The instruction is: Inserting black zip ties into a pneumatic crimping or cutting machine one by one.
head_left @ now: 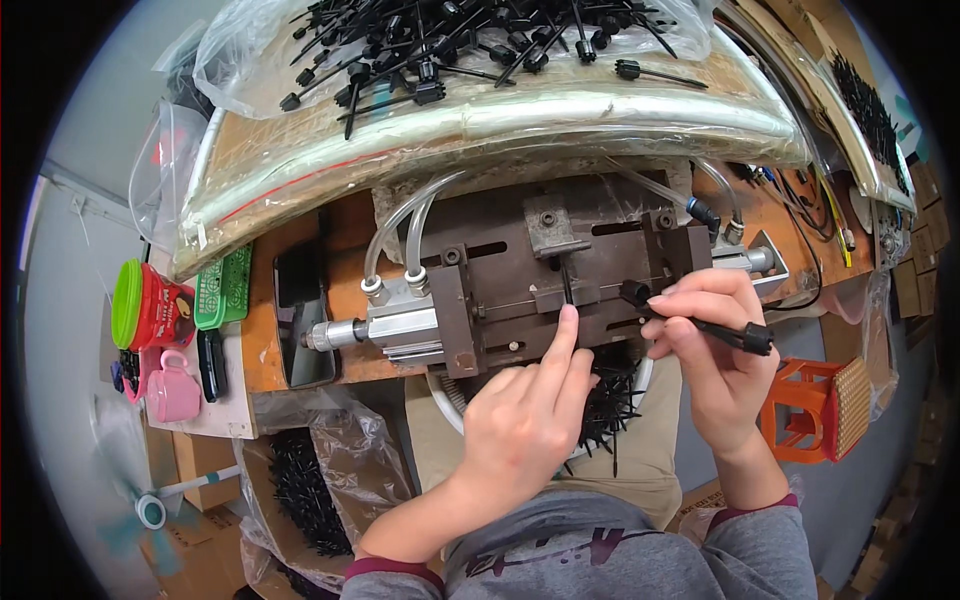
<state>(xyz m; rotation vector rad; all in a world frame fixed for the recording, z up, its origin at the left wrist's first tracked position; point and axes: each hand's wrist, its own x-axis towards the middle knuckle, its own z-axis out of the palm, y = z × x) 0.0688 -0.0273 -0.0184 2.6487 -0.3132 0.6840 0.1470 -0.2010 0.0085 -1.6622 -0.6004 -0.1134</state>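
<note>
My left hand point(525, 415) reaches over the front of a dark metal fixture point(510, 265), index finger stretched out, the others partly bent. That fingertip touches the lower end of a thin black rod point(567, 278) seated in the fixture's middle, under a small steel block point(549, 225). Nothing shows gripped in this hand. To the right, my right hand point(725, 365) is closed on black plastic rods with ribbed heads point(757, 338). One dark head point(635, 292) sticks out by the fingertips, another past the knuckles; whether these are two separate pieces I cannot tell.
Silver air cylinders point(405, 325) with clear hoses point(415, 225) flank the fixture. Behind it, a plastic-wrapped board point(500, 120) bears a heap of black rods point(430, 50). A phone point(303, 310), pink mug point(173, 388) and green basket point(222, 290) lie left; an orange stool point(805, 410) stands right.
</note>
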